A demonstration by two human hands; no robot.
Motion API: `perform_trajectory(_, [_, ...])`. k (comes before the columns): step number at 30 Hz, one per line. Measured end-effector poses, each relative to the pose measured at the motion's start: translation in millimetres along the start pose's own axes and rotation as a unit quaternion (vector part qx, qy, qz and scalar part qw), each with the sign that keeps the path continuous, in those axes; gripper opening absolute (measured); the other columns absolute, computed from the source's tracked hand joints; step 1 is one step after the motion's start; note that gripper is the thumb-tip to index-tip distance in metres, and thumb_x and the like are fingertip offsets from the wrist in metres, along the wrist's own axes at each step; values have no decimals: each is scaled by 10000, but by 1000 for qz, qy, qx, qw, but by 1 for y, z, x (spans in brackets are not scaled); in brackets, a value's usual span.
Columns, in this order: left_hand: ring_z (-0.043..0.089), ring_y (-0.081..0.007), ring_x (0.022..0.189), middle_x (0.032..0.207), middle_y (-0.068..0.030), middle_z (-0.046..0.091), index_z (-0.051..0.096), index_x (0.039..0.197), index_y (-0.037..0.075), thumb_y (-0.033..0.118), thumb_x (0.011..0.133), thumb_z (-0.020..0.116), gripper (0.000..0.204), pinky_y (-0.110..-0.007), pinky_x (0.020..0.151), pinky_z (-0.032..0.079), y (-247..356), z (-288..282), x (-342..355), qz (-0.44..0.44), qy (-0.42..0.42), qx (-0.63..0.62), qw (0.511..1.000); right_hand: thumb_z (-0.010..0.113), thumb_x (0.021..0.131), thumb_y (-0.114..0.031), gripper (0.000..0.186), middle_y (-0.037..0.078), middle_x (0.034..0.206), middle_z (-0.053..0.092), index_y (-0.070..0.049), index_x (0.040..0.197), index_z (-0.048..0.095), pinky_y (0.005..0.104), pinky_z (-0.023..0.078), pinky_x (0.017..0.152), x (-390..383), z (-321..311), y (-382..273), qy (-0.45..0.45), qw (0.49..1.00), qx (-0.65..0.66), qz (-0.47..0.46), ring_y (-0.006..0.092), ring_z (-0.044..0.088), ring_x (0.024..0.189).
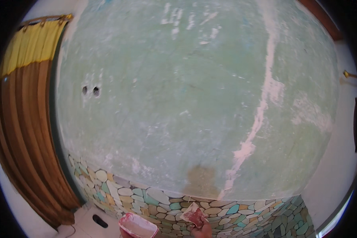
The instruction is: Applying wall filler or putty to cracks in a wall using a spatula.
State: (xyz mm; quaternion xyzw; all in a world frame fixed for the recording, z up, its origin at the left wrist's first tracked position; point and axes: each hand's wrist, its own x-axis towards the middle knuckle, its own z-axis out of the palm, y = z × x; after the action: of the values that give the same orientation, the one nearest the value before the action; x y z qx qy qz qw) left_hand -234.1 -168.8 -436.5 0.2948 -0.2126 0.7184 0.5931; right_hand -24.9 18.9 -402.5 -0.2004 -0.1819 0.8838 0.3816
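At the lower edge, my right hand [202, 230] is closed round a red, flat putty scraper [196, 216]. Pale filler is smeared along the scraper's left side and upper edge. To the left of that hand is a tub [139, 226] with a red-smeared rim and pale filler inside. My left hand does not show, so I cannot tell whether it holds the tub. Ahead stands a green, patchy wall [166, 103], with a long pinkish-white filler strip [261, 107] running down its right part. A damp-looking brown patch [201, 180] lies low on the wall, above the scraper.
Coloured flat stones [146, 198] face the wall's base. Two round holes [90, 91] sit in the wall at left. A brown and yellow curtain [25, 111] hangs at far left. A dark slipper-like item [100, 221] lies on the pale floor. A brass hook [349, 74] projects at right.
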Motion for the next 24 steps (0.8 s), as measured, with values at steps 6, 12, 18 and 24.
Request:
perform_trajectory(6, [565,-368,1163,1236,-86,618,581,1220,177,699,866,395,657,-598,1017,401,39,5,-34,135,417,101,893,567,970,-273,335,26,892,690,-41,1211,586,263,404,546,-26,56,33,56,997,41,-14,109,476,548])
perform_trajectory(12, [572,-381,1138,1218,-78,623,574,1217,171,711,873,335,683,-590,1018,401,80,62,-72,129,453,122,873,517,972,-138,282,103,1029,689,-36,1230,562,365,565,752,-49,122,113,-16,957,-277,-89,233,689,876])
perform_trajectory(18, [441,-399,1317,1447,-139,461,365,1479,155,755,882,228,857,-591,1091,352,129,30,-168,170,459,127,863,576,950,-186,307,133,1032,693,-20,1208,584,375,552,795,-78,174,200,-208,654,-701,-194,257,694,913])
perform_trajectory(24, [516,-387,1191,1343,-178,520,413,1435,147,779,857,261,870,-552,975,421,156,97,-172,169,410,115,889,665,910,-328,410,155,1073,686,-42,1200,613,374,509,859,-118,220,271,-242,573,-774,-117,266,661,980])
